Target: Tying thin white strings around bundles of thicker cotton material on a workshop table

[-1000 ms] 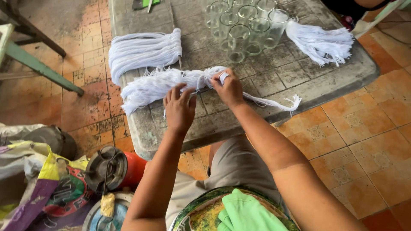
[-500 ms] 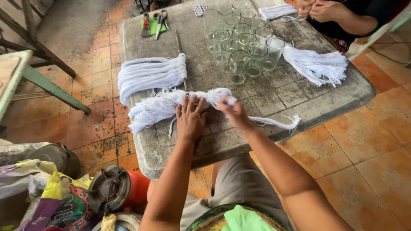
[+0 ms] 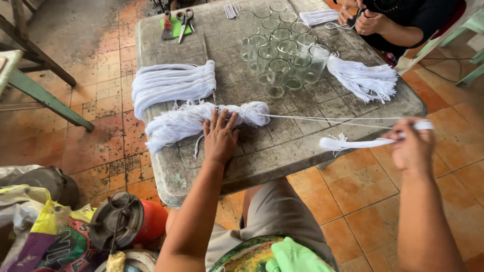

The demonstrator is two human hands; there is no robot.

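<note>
Right hand [image 3: 411, 146] pulled away gripping strands [image 3: 353, 143], left hand [image 3: 220, 136] flat on yarn bundle [image 3: 201, 121]

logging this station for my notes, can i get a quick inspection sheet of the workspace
surface: worn grey table, stained
job's things: white string bundle, second bundle, tassel
clutter: clear glasses, scissors
hands: left hand flat on the bundle; right hand pinching pulled strands off the table edge
cables: dark cord on the floor
surroundings: orange tile floor, another person's hands, red can
</note>
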